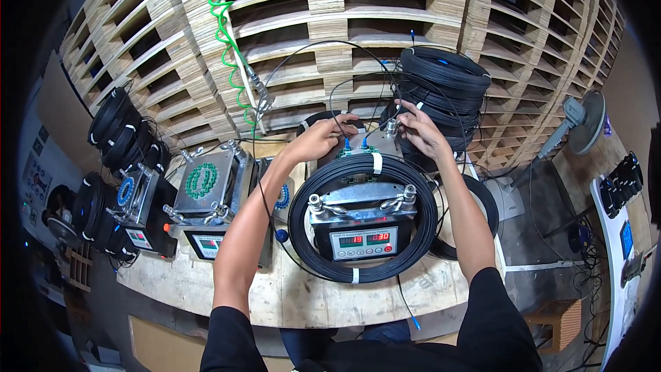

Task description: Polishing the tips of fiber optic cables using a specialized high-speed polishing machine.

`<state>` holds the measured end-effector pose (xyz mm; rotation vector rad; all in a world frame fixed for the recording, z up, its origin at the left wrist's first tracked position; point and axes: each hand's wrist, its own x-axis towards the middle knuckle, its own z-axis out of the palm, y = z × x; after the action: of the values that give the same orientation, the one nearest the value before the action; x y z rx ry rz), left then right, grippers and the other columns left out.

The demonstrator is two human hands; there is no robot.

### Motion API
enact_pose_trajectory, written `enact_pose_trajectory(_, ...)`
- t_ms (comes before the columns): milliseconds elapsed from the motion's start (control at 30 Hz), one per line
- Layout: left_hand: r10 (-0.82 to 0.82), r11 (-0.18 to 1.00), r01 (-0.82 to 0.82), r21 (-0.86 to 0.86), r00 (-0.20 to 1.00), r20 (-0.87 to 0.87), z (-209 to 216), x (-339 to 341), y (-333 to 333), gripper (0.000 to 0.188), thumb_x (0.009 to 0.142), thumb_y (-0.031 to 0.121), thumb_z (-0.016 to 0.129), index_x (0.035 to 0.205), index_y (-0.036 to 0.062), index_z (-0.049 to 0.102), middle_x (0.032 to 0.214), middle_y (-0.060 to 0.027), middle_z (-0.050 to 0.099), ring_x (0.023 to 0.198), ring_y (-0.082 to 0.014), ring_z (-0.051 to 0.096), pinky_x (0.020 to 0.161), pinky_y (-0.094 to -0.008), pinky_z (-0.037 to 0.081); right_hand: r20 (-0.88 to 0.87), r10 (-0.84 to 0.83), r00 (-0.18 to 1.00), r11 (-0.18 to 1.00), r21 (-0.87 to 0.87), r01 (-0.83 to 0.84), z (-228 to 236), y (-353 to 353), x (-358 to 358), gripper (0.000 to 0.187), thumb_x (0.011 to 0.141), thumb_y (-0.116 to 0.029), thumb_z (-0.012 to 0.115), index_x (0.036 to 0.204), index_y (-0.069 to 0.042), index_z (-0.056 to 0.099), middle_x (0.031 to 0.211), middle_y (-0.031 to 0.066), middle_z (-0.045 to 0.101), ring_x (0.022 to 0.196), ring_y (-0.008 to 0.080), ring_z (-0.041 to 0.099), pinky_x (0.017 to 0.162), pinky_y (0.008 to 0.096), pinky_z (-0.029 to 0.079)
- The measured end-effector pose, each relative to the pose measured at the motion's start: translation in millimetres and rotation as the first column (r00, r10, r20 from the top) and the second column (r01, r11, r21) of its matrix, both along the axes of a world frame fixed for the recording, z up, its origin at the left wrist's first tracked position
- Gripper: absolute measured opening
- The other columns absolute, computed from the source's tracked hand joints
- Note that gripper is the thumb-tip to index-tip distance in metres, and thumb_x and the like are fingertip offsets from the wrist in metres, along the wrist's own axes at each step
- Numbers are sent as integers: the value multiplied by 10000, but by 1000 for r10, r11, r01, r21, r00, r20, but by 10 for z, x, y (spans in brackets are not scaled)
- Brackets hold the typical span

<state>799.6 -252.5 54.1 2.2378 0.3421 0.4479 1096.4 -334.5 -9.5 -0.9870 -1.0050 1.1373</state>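
My left hand (318, 139) reaches to the far left side of the polishing machine (365, 240), fingers stretched out beside a thin black cable. At the machine's far right corner, my right hand (421, 132) is beside a metal clamp post (392, 126), its fingers bent but apart. Between the hands, blue connectors (348, 144) on thin black cables stand upright in the green-holed fixture plate. A large coil of black cable (301, 251), tied with white bands, lies around the machine's front, partly hiding the plate. The lit red and green display faces me.
Two similar machines stand to the left, one with a green fixture ring (202, 180), the other a blue ring (126, 191). Black cable coils (444, 72) are stacked behind on the right, others (113, 127) at far left. Wooden pallets (330, 1) rise behind; a green coiled air hose (222, 21) hangs there.
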Motion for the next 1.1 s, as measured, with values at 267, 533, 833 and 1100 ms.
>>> enact_pose_trajectory(267, 71, 997, -72, 3, 995, 73, -16, 113, 59, 609, 803, -74, 434, 1400, 24, 499, 1175, -182, 707, 1044, -230, 680, 921, -341, 517, 186, 18, 982, 1000, 13, -21, 21, 95, 73, 577, 988, -213, 635, 1494, -101, 381, 800, -25, 540, 665, 68, 449, 577, 231, 364)
enact_pose_trajectory(533, 278, 842, -289, -456, 956, -93, -252, -12, 468, 802, 1002, 709, 269, 1319, 66, 627, 1119, -101, 717, 1039, -171, 592, 912, -319, 460, 369, -10, 929, 996, -83, 44, 144, -256, -236, 1029, 880, -277, 780, 1614, -163, 68, 990, 71, 603, 819, 127, 571, 728, 282, 488)
enact_pose_trajectory(833, 618, 436, -79, -897, 751, 234, -808, 182, 506, 582, 958, 586, 585, 1251, 92, 672, 781, 35, 534, 749, -100, 492, 731, -282, 441, 424, 14, 906, 1000, -4, -14, 41, -269, -13, 744, 885, -207, 767, 1495, -63, 366, 1033, 44, 557, 915, 119, 540, 776, 261, 447)
enact_pose_trajectory(1100, 835, 352, 26, -936, 443, 327, -808, 99, 371, 311, 888, 300, 789, 990, 29, 678, 712, -11, 614, 661, -106, 545, 689, -279, 490, 404, -8, 915, 1000, 2, 8, -14, -207, -64, 685, 868, -198, 786, 1433, -36, 434, 1138, 100, 575, 984, 152, 572, 886, 289, 490)
